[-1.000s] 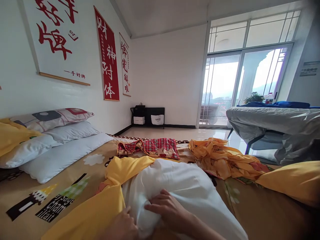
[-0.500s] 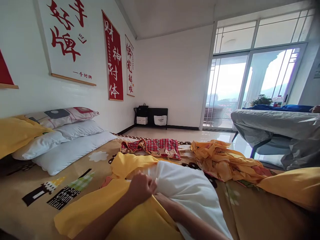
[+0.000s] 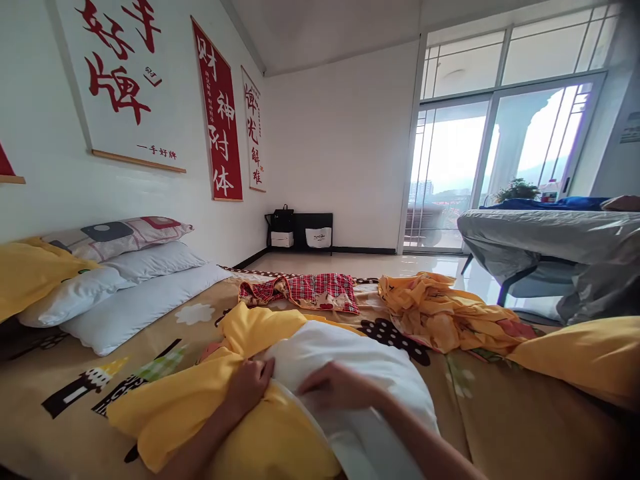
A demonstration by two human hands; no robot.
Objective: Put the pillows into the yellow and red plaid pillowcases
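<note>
A white pillow (image 3: 350, 363) lies in front of me on the bed, half inside a yellow pillowcase (image 3: 215, 407). My left hand (image 3: 249, 385) is closed on the pillowcase's open edge at the pillow's left side. My right hand (image 3: 334, 388) rests on top of the white pillow with its fingers bent and pressed into the fabric, close to the left hand.
Stacked pillows (image 3: 115, 280) lie at the left by the wall. A red plaid cloth (image 3: 305, 291) and a crumpled orange sheet (image 3: 445, 317) lie farther down the bed. A yellow pillow (image 3: 585, 360) sits at the right, a grey-covered table (image 3: 550, 247) beyond.
My right hand has come out from behind the left arm onto the top of the white pillow. The left hand has shifted a little toward me along the pillowcase edge.
</note>
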